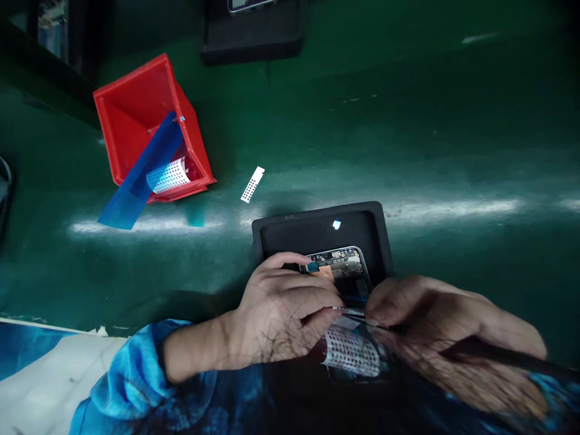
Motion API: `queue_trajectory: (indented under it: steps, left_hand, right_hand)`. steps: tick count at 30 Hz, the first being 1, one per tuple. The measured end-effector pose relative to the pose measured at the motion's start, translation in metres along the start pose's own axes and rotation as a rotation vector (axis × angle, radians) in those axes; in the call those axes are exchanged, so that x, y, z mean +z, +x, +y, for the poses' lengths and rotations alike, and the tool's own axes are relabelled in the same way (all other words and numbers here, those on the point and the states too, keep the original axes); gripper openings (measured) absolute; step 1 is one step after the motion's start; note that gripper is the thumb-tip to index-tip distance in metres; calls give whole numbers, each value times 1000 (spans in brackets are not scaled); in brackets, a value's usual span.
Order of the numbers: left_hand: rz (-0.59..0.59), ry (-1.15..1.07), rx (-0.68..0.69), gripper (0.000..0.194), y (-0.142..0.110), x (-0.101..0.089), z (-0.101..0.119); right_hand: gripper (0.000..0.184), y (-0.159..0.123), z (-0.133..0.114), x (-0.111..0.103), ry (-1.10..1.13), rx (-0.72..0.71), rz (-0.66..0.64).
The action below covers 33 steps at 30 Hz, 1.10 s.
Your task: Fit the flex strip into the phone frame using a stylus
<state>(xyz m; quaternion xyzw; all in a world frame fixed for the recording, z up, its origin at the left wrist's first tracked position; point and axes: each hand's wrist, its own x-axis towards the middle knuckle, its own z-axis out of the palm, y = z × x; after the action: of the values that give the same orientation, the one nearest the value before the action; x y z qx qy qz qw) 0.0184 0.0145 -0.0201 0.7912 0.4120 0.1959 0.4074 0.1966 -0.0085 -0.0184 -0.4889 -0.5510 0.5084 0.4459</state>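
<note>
Far to the left of our left hand [278, 308], beyond its blue sleeve [131, 377], a red plastic parts bin [136, 115] sits tilted on the green table [408, 121]. A curled white perforated strip [168, 175] lies inside the bin, and a translucent blue film [140, 172] rests across its rim, reaching past the lower edge. Closer to our fingers, up and to their left, a smaller white perforated strip [252, 184] lies alone on the table.

Just above the fingers is a black rubber tray [321, 229] with a small bright square [336, 225] on it. The tray holds an opened phone [339, 266]. Its upper circuit board [338, 263] is bare, so we judge that the opening is done; what is left on the lower part is hidden behind our hands. The left fingers curl over the phone's edge beside a small blue-tipped part [312, 267], but we cannot tell whether they grip it. To their right, our right hand [430, 317] has its fingers closed on a thin metal tool [351, 313] over the phone.
</note>
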Motion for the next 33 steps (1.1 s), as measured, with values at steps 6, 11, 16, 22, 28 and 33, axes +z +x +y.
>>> queue_trajectory:
  steps: [6,11,16,22,28,33]
  left_hand:
    - [2,36,-12,10,-1,1,0]
    - [-28,26,3,9,0,0,-2]
    - [-22,-10,13,10,2,-2,-2]
    - [-27,-17,11,10,0,-2,-2]
    - [-35,-14,0,9,1,-3,-2]
    - [-36,8,-3,9,1,-2,-2]
  right_hand:
    - [22,13,4,-8,-36,139,190]
    - [20,23,5,-2,-154,163,258]
    - [19,26,3,2,-175,150,262]
    - [19,26,3,2,-218,167,264]
    - [19,26,0,2,-247,164,247]
    - [18,24,3,2,-348,49,176]
